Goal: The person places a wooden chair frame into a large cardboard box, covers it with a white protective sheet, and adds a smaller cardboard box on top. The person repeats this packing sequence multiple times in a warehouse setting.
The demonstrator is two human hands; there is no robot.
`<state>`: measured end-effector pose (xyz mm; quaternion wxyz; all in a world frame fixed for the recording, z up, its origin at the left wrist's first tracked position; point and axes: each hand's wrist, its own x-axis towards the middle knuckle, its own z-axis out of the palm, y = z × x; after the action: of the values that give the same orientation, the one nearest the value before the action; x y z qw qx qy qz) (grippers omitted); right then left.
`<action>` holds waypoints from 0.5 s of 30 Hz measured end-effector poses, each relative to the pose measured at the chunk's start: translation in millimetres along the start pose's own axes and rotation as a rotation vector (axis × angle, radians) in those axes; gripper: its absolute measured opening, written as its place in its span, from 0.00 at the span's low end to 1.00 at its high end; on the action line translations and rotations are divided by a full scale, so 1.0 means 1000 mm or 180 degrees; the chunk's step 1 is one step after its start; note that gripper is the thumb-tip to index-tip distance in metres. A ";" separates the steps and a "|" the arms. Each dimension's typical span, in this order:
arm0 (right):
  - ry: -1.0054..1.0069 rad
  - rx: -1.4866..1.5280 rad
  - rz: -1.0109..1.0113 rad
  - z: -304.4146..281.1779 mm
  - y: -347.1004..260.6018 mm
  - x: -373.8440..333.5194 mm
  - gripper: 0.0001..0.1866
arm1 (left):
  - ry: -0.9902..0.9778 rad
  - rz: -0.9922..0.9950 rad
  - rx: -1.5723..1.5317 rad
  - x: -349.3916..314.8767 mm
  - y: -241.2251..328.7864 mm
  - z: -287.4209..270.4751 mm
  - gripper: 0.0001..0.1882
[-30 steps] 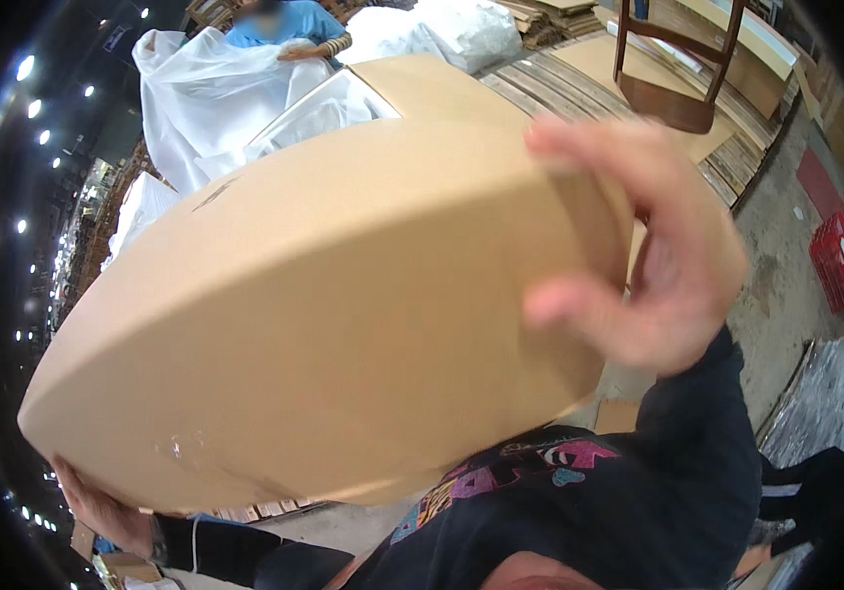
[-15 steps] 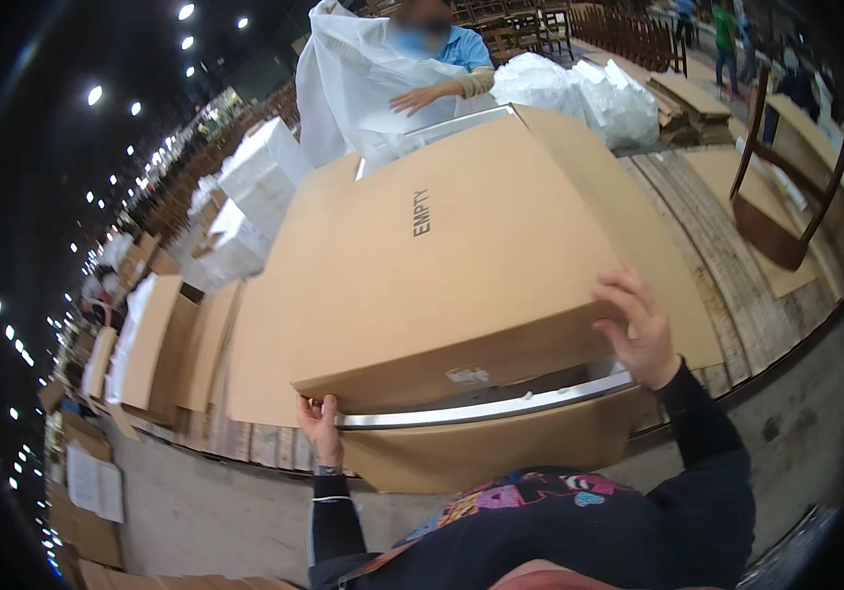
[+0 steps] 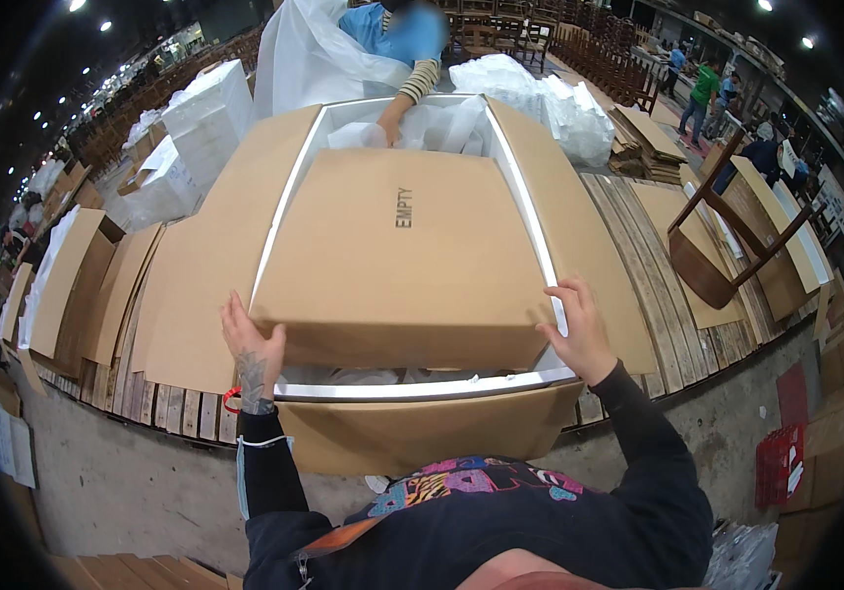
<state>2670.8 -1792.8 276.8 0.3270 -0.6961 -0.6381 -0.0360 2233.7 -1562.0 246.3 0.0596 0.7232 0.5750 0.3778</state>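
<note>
A large brown cardboard box (image 3: 402,251) with dark lettering on top sits within the mouth of a bigger carton, whose white foam rim (image 3: 412,390) frames it. My left hand (image 3: 255,349) is at the box's near left corner, thumb by its front face and fingers stretched up along the side. At the near right corner, my right hand (image 3: 582,329) has its thumb toward the front face and curved fingers beside the foam edge. Together they hold the box between them. Below its front face, a dark gap shows above the near rim; the box's underside is hidden.
Wide carton flaps (image 3: 599,265) spread outward over a slatted wooden pallet (image 3: 707,339). Opposite me, a co-worker's hand (image 3: 391,123) reaches to the carton's far end, beside white sheeting (image 3: 314,59). A dark wooden chair part (image 3: 707,261) stands right; a red crate (image 3: 779,462) is on the floor.
The box has gone down and toward me between the foam rims, which now show on both sides. Both my hands followed its corners. The co-worker's hand now reaches into the carton's far end.
</note>
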 end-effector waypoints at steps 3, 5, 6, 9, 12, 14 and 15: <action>-0.0306 -0.0247 -0.0249 0.009 -0.001 -0.001 0.38 | -0.0561 0.0840 0.1730 -0.009 0.004 0.011 0.58; -0.0856 -0.0544 -0.0469 0.024 -0.004 0.006 0.48 | -0.1717 0.0758 0.1775 -0.011 0.004 0.024 0.64; -0.1306 -0.0725 -0.0374 0.033 -0.006 0.010 0.52 | -0.2217 0.0647 0.1892 -0.010 0.004 0.031 0.67; -0.2257 -0.1099 -0.0587 0.063 -0.013 0.030 0.66 | -0.2599 0.1252 0.2304 -0.009 0.008 0.053 0.72; -0.2956 -0.1702 -0.0622 0.088 -0.024 0.042 0.67 | -0.3027 0.1574 0.2828 -0.008 0.011 0.068 0.76; -0.2881 -0.1851 -0.0622 0.099 -0.025 0.049 0.56 | -0.2943 0.1753 0.2939 -0.001 0.010 0.077 0.74; -0.2795 -0.1894 -0.0605 0.104 -0.023 0.054 0.52 | -0.2915 0.1822 0.2984 0.006 0.008 0.084 0.73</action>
<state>2621.1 -1694.1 230.1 -0.1866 -0.6474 -0.7373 0.0497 2292.2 -1530.1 194.4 -0.1236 0.8812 0.3818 -0.2498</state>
